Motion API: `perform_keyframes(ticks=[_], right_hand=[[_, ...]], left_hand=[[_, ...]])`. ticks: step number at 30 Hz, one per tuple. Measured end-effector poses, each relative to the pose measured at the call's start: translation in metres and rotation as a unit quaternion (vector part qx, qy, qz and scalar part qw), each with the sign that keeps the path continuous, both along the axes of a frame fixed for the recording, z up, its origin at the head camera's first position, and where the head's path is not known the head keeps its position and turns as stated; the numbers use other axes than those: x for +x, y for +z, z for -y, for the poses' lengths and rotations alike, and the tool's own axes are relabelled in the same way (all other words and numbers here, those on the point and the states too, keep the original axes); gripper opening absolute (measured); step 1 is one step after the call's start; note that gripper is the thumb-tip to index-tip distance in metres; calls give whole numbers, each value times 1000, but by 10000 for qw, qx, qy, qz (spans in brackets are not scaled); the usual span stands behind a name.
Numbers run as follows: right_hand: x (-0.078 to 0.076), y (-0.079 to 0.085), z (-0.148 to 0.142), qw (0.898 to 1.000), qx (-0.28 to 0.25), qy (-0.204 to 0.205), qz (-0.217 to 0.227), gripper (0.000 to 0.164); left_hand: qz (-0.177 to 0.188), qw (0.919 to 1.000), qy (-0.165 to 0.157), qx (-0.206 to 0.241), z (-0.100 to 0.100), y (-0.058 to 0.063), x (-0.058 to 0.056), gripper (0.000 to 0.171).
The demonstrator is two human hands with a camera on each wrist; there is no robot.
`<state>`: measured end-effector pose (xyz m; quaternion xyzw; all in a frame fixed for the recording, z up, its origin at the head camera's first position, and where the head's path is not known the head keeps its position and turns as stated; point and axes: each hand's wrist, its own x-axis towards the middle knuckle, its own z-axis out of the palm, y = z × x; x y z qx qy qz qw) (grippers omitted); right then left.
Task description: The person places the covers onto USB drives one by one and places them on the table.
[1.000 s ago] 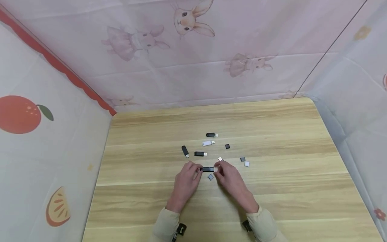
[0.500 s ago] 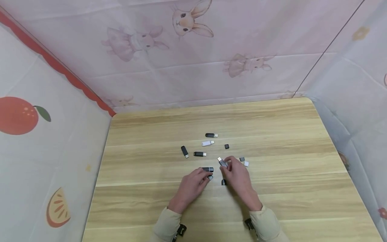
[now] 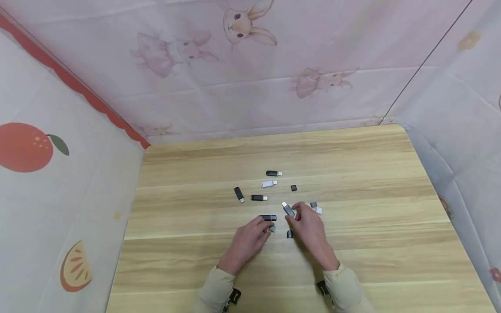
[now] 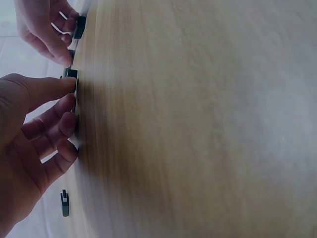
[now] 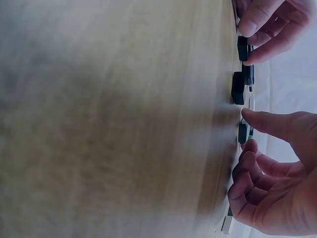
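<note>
My left hand (image 3: 246, 241) pinches a small grey cap (image 3: 272, 229) just below a black USB stick (image 3: 269, 218) that lies on the table; the hand hides part of that stick. Between the thumb and fingers of my right hand (image 3: 311, 228) is a grey USB stick (image 3: 288, 210), its metal plug pointing up and left. A black cap (image 3: 289, 234) rests on the table between the hands. In the right wrist view the grey stick (image 5: 242, 133) sits at the right fingertips, and the left hand (image 5: 275, 25) grips the cap (image 5: 242, 48) farther up.
Beyond the hands lie several uncapped USB sticks: a black one (image 3: 272, 173), a white one (image 3: 268, 184), another black one (image 3: 258, 198) and a tilted black one (image 3: 239, 194). Loose caps are a black one (image 3: 293, 188), a grey one (image 3: 313, 204) and a white one (image 3: 318, 210).
Both hands have left the black USB stick. My left hand has taken hold of the grey cap, my right hand the grey stick. The black cap has come into view. The last half second shows little movement.
</note>
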<state>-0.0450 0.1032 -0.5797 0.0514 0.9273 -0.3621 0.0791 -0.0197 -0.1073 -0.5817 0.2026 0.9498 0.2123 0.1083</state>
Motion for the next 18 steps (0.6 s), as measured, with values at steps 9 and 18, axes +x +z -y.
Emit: perform_keyframes(ticks=[9,18], right_hand=[[-2,-4,-1,10000,43,37,7,29],[-2,-3,0,9999,57,23,129,27]], left_hand=[[-40,9998,127,170,-1,-1,-1,21],[292,9990,285,186,-2,-1,-3,28]])
